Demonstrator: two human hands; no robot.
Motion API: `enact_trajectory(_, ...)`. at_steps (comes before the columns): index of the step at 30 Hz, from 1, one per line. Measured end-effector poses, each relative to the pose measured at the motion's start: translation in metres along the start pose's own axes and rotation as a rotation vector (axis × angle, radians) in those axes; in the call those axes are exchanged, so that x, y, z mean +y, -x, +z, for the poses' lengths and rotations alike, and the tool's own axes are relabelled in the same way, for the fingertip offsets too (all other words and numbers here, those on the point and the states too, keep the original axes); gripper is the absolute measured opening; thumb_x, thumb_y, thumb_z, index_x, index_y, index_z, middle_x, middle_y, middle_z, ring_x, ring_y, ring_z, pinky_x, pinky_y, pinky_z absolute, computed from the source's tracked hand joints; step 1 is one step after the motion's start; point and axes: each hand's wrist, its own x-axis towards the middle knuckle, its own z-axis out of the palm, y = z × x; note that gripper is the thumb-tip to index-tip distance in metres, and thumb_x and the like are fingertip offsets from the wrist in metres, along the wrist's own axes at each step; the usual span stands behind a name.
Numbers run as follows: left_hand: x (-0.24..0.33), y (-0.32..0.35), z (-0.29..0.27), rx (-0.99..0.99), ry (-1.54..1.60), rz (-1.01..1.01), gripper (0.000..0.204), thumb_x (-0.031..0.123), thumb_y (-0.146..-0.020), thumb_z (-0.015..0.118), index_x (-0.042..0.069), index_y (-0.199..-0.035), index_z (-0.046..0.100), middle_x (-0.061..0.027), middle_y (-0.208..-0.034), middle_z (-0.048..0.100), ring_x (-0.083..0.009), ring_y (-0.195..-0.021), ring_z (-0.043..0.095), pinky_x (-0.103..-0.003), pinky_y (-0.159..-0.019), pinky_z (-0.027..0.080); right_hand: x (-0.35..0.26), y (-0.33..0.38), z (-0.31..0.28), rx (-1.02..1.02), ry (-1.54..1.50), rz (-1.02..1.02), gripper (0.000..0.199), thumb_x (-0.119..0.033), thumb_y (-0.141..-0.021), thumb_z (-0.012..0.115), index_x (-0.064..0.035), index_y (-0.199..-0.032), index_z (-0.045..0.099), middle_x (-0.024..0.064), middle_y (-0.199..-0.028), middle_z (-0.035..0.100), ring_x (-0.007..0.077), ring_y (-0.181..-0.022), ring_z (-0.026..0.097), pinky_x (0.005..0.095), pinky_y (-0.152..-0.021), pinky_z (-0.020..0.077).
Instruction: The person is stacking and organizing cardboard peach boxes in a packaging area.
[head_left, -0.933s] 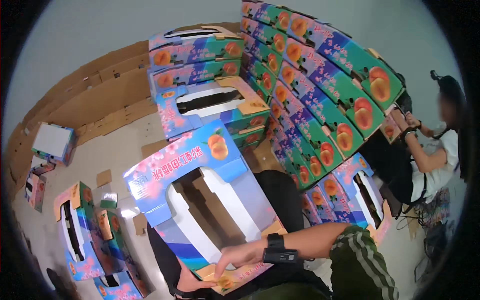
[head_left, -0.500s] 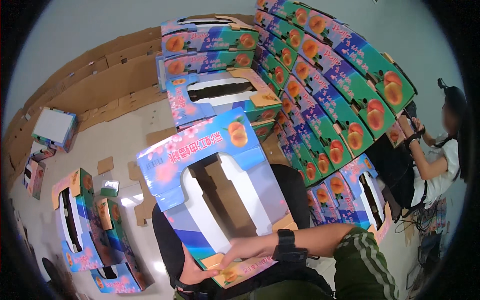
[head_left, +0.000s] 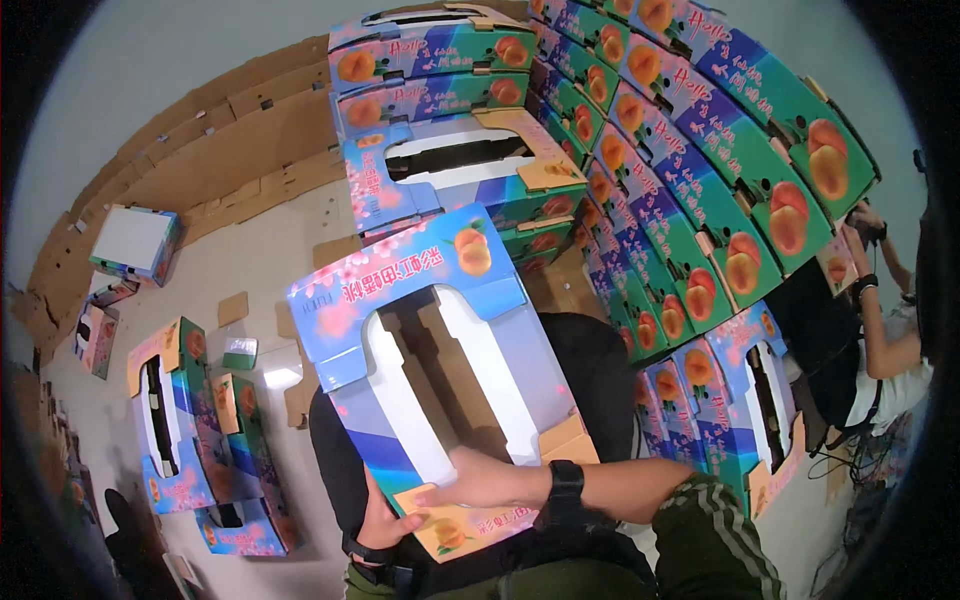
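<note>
A printed cardboard fruit box (head_left: 520, 375), blue, pink and white with peach pictures, rests tilted across my lap, its long cut-out opening facing up and showing bare brown inside. My left hand (head_left: 385, 524) grips its near left corner, thumb on top and the other fingers partly hidden by the side. Across the near end panel lies my right hand (head_left: 490, 480), holding the panel by the edge of the opening; some of its fingertips are hidden. A tan corner flap (head_left: 565, 440) shows just beyond my right wrist.
Tall stacks of matching boxes (head_left: 740, 150) rise ahead and to the right. More boxes (head_left: 185, 420) stand on the floor at left, near cardboard scraps (head_left: 233, 307). Brown cardboard sheets (head_left: 240, 165) line the wall. At far right, another person's arm (head_left: 885, 330) reaches toward the stack.
The whole view has shifted slightly, with the surroundings sliding right. My right hand has moved a little along the near panel, and my left hand keeps its corner grip.
</note>
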Motion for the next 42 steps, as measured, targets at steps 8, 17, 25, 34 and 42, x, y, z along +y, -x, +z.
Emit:
enact_trajectory(8, 0.0, 0.0, -0.007, -0.01, -0.002, -0.031, 0.111, 0.022, -0.071, 0.085, 0.008, -0.149, 0.007, -0.0128, -0.136, 0.041, -0.0264, -0.125, 0.047, -0.04, -0.104, 0.041, 0.017, -0.004, 0.009, 0.112, 0.149, -0.123, 0.049, -0.027, -0.084, 0.073, 0.0036, -0.12, 0.059, 0.0185, -0.109, 0.067, 0.0252, -0.097, 0.065, 0.0353, -0.085, 0.0494)
enact_trajectory(17, -0.025, 0.01, -0.032, -0.183, -0.269, -0.046, 0.102, 0.011, -0.07, 0.085, 0.004, -0.146, 0.017, -0.0109, -0.133, 0.041, -0.0231, -0.121, 0.047, -0.038, -0.101, 0.04, -0.086, 0.001, -0.016, 0.34, -0.733, -0.67, 0.045, -0.009, -0.089, 0.066, 0.0025, -0.129, 0.048, 0.0086, -0.119, 0.059, 0.0156, -0.111, 0.056, 0.0304, -0.097, 0.0445)
enact_trajectory(25, -0.03, 0.025, -0.045, -0.148, -0.329, 0.028, 0.068, 0.012, -0.072, 0.081, -0.001, -0.129, 0.047, -0.0106, -0.117, 0.061, -0.0215, -0.108, 0.06, -0.036, -0.093, 0.046, -0.101, -0.009, 0.004, 0.153, -0.514, -0.627, 0.059, -0.014, -0.081, 0.075, 0.0024, -0.131, 0.048, 0.0083, -0.121, 0.06, 0.0154, -0.108, 0.057, 0.029, -0.096, 0.0429)
enact_trajectory(34, -0.015, 0.012, -0.017, -0.108, -0.344, 0.093, 0.111, 0.01, -0.07, 0.082, 0.006, -0.149, 0.004, -0.0111, -0.142, 0.038, -0.023, -0.13, 0.041, -0.039, -0.108, 0.034, -0.098, -0.019, -0.008, 0.021, -0.629, -0.513, 0.055, -0.01, -0.08, 0.075, -0.0022, -0.129, 0.05, 0.0074, -0.12, 0.061, 0.0165, -0.11, 0.057, 0.0318, -0.097, 0.0435)
enact_trajectory(42, -0.007, 0.006, -0.005, -0.137, -0.191, 0.103, 0.114, 0.01, -0.068, 0.083, 0.008, -0.15, 0.004, -0.011, -0.143, 0.037, -0.0235, -0.132, 0.04, -0.04, -0.109, 0.032, -0.09, -0.013, -0.006, 0.06, -0.589, -0.554, 0.041, -0.015, -0.089, 0.07, -0.0033, -0.126, 0.056, 0.0026, -0.117, 0.061, 0.0128, -0.109, 0.056, 0.0297, -0.096, 0.0431)
